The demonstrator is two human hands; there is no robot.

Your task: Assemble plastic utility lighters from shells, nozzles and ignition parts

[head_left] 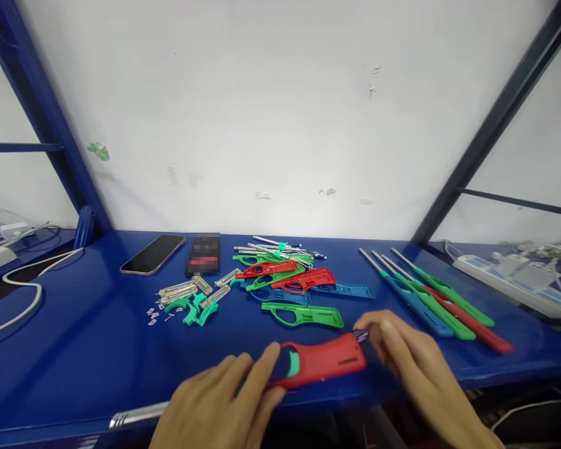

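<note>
black and red, the pack (203, 254) near the back edge of the table (75, 362) carries print too blurred for us to read. at the front edge we hold a red lighter (327, 360), its trigger (293, 363) teal, its metal tube (138, 416) poking out left. our left hand (219, 399) has its fingers closed around the trigger end; our right hand (404, 350) curls at the butt, and we cannot tell whether its fingers grip the small shiny piece (361, 335) there. just beyond lie overlapping handle shells (313, 279); four lighters (442, 310) lie toward the right edge.
</note>
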